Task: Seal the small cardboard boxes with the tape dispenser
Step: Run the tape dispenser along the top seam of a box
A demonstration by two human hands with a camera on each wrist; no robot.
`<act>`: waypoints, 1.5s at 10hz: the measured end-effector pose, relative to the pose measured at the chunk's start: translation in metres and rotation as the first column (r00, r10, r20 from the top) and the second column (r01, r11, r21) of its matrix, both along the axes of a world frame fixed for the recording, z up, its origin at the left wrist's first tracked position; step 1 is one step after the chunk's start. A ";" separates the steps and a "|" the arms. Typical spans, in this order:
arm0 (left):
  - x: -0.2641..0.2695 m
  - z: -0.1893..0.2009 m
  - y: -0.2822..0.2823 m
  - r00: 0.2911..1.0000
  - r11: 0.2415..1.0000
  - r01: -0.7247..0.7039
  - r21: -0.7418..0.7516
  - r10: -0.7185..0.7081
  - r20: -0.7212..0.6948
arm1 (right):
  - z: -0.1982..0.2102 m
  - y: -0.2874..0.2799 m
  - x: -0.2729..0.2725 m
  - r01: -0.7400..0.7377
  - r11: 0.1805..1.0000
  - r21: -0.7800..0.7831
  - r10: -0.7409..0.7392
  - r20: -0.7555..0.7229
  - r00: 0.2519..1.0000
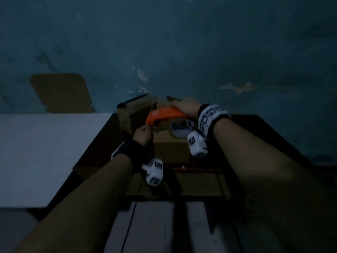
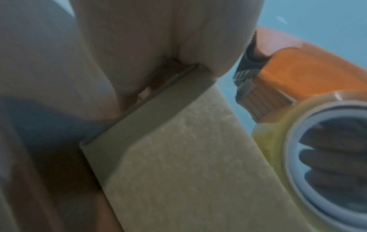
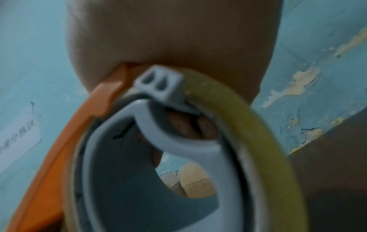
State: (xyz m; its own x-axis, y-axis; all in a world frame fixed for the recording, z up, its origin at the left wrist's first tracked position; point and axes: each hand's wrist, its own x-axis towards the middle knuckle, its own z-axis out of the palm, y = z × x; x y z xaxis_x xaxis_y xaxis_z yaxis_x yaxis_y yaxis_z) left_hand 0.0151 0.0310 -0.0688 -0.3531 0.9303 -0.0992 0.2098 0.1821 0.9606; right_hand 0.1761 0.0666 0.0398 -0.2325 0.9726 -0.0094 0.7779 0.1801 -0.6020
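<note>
Item: tape dispenser (image 1: 165, 114) over cardboard box (image 1: 170, 147)
Right hand (image 1: 186, 106) grips dispenser; left hand (image 1: 143, 133), just beside its nose, pinches tape end (image 2: 174, 81). Best press end flat, pull dispenser steadily along seam

The tape dispenser (image 1: 165, 114) had a smooth, slightly glossy orange plastic shell, with a pale grey plastic hub (image 3: 198, 150) inside it. Around that hub ran a yellowish roll of tape (image 3: 256, 125), probably glossy film, though blur hid detail. Beneath the dispenser, the small box (image 2: 178, 157) was matt brown cardboard. Behind the dispenser, the blue painted wall (image 1: 200, 42) looked rough and flaking.
</note>
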 end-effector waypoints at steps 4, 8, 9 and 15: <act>-0.007 0.008 -0.002 0.924 0.988 0.144 0.054 -0.115 -0.365 | 0.005 0.004 0.012 -0.053 0.998 0.042 0.049 0.078 0.996; -0.003 0.016 0.011 0.794 0.992 0.117 -0.048 -0.122 -0.595 | 0.004 0.008 0.047 -0.041 0.998 0.057 0.038 0.054 0.998; -0.004 0.016 0.012 0.802 0.991 0.124 -0.057 -0.134 -0.582 | -0.001 0.012 0.072 -0.015 1.000 0.026 0.014 0.016 1.000; 0.000 0.016 0.011 0.759 0.987 0.132 -0.091 -0.160 -0.631 | -0.031 0.011 0.123 -0.026 0.998 -0.061 0.024 -0.041 0.999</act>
